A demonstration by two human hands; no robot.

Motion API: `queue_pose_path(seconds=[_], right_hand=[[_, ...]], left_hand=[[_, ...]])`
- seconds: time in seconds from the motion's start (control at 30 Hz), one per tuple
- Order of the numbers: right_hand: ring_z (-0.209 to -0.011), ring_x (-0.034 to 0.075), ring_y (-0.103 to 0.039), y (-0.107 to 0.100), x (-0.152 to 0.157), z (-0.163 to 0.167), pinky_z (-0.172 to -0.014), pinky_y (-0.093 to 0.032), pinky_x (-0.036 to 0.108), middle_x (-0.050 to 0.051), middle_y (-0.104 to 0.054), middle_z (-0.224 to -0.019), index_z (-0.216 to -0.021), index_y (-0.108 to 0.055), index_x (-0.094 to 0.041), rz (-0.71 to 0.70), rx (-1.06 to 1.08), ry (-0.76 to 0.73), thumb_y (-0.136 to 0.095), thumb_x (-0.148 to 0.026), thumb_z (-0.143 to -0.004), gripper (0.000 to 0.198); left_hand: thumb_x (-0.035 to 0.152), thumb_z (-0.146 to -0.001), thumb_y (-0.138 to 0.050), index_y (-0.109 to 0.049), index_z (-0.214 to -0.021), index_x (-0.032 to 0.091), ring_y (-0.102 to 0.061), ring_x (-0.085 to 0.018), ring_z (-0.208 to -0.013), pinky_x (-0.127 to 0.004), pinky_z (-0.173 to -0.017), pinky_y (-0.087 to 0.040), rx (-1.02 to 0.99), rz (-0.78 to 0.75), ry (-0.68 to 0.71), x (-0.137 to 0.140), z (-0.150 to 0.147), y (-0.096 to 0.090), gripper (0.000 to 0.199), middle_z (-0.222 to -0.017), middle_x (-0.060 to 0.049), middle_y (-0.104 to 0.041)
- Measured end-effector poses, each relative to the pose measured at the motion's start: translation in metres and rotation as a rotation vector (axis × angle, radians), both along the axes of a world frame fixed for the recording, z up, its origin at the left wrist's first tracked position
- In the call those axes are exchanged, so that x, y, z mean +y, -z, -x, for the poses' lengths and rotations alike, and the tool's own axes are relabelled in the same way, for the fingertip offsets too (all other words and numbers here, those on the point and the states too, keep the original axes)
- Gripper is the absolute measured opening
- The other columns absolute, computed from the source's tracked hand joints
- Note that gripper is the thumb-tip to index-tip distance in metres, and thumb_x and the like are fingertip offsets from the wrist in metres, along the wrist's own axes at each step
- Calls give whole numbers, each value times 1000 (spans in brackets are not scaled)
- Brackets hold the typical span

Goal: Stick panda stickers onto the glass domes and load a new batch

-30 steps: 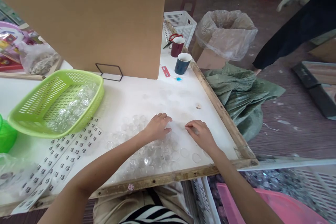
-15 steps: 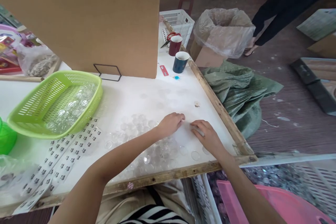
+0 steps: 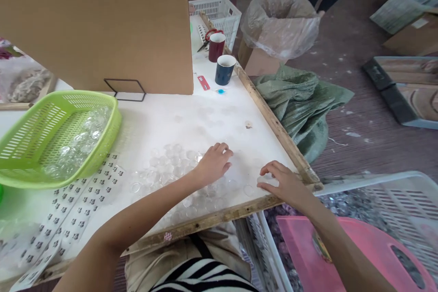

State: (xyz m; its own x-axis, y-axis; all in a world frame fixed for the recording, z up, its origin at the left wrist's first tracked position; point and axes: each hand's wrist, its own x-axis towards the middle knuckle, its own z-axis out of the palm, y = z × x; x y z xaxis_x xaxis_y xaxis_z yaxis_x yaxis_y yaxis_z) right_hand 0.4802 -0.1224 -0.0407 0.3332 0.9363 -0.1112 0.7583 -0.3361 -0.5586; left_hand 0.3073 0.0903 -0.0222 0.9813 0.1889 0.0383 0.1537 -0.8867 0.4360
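Note:
A spread of clear round discs lies on the white tabletop, thin and glass-like, some overlapping. Over their right side hovers my left hand, fingers loosely bent and thumb apart, with nothing visible in it. Near the table's right corner, my right hand has a clear disc between thumb and fingers. One loose ring-edged disc rests just left of that hand. At the left stands a green basket with more clear pieces inside. Sheets of small black printed stickers lie beside it.
A large cardboard panel stands upright at the back, by a black wire stand. Two mugs, dark red and dark blue, stand near the wooden edge. A pink board lies over a crate at lower right.
The view has shifted, so the table sits further left. My right hand has drawn right and toward the near corner with the disc. My left hand has spread its fingers.

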Motion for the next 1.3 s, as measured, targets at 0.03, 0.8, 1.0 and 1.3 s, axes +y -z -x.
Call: queue_pose_path(seconds=[0.03, 0.8, 1.0, 1.3], right_hand=[[-91, 23, -60, -1, -3, 2, -81, -48, 37, 4, -60, -99, -92, -59, -24, 34, 11, -11, -67, -36, -82, 17], [-67, 18, -59, 6, 4, -4, -64, -48, 31, 2, -63, -69, -79, -60, -21, -19, 523, 242, -57, -59, -83, 39], [-63, 19, -59, 14, 3, -15, -60, -48, 32, 3, -64, -71, -81, -58, -21, -73, 406, 343, -62, -61, -77, 40], [-126, 32, -51, 16, 56, -11, -102, -41, 50, 15, -57, -135, -117, -61, -20, -258, -256, 71, -44, -40, -95, 35]], left_hand=[[22, -92, -59, -59, -110, 17, -54, -27, -112, -40, -97, -47, 12, -3, 34, -5, 3, -2, 19, -119, -11, -56], [15, -96, -44, -49, -126, 16, -66, -22, -88, -32, -74, -51, 43, 150, 197, -79, -12, 20, 30, -95, -8, -69], [15, -93, -51, -56, -113, 15, -61, -22, -101, -33, -88, -49, 7, 139, 151, -75, -16, 18, 21, -102, -8, -69], [31, -95, -52, -44, -139, 11, -25, -33, -146, -51, -117, -23, -25, -90, -76, -53, -8, 19, 49, -157, -18, -34]])
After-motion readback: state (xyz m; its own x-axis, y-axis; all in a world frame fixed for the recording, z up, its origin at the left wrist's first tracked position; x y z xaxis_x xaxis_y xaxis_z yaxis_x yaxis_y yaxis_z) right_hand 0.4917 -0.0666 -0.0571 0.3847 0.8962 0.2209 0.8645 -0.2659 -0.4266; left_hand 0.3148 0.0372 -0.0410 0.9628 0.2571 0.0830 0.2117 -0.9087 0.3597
